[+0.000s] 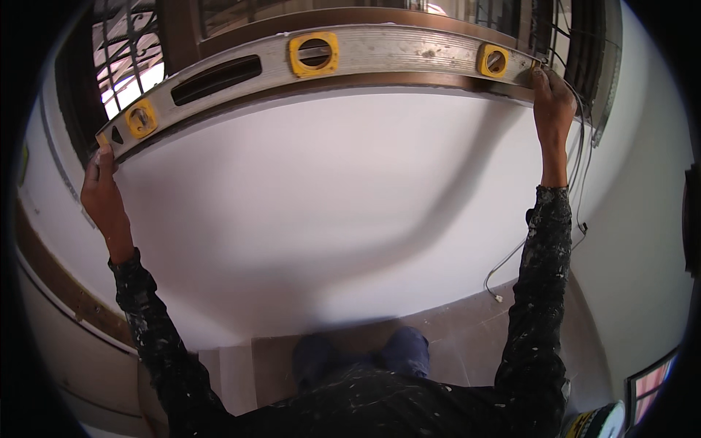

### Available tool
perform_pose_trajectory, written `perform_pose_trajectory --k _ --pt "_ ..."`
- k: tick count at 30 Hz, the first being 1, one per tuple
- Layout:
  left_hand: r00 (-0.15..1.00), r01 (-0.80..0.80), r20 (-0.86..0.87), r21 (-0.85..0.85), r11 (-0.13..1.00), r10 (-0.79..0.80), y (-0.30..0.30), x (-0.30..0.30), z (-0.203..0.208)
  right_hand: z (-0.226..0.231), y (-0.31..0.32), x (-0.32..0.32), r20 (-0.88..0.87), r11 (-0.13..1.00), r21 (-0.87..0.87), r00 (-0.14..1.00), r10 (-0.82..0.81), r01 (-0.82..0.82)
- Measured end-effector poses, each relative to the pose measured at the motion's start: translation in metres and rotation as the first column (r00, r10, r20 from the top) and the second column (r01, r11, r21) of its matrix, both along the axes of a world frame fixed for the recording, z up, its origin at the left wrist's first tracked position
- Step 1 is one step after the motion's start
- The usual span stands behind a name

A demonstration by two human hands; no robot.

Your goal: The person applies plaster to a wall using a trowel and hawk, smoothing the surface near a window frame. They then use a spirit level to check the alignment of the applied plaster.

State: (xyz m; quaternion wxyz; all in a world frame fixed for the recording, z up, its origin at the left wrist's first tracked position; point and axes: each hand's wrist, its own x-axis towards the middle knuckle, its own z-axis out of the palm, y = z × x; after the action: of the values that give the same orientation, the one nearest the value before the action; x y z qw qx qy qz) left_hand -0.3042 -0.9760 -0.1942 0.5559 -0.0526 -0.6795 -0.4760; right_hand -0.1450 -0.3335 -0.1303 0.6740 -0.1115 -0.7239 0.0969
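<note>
A long silver spirit level [387, 51] with yellow vial frames spans the window opening, held at both ends. My left hand [104, 197] grips its left end, fingers and thumb closed around the yellow end cap. At the other end, my right hand [553, 104] pinches the tip near the right side of the window. The level lies along the brown window frame [453, 86], just above the white wall [328, 182]. Both arms are stretched out in dark, paint-spotted sleeves. The level's far side is hidden.
Metal grilles [131, 55] show behind the window. Loose dark cables [580, 171] hang down the right side, one ending in a plug [498, 298] near the floor [467, 332]. A bucket-like container [595, 423] stands at lower right. A brown wooden strip [69, 281] runs along the left.
</note>
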Motion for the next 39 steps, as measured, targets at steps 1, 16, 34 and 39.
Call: perform_pose_trajectory --k 1,16,34,39 --pt "1.000 0.002 0.030 -0.041 0.999 -0.001 0.013 0.007 0.006 0.000 0.014 0.004 -0.020 1.000 0.015 1.000 0.014 -0.013" --pt "0.994 0.109 0.012 -0.178 0.978 -0.109 0.070 0.043 0.020 -0.006 0.063 0.046 -0.083 0.950 -0.291 0.986 -0.145 0.115" --pt "0.987 0.160 0.020 -0.185 0.970 -0.159 0.060 0.029 0.008 0.005 0.047 0.054 0.025 0.858 0.109 0.861 -0.507 0.502" --pt "0.996 0.092 0.037 -0.183 0.979 -0.087 0.064 0.027 0.008 0.004 0.065 0.049 0.065 0.972 0.049 0.971 -0.231 0.228"
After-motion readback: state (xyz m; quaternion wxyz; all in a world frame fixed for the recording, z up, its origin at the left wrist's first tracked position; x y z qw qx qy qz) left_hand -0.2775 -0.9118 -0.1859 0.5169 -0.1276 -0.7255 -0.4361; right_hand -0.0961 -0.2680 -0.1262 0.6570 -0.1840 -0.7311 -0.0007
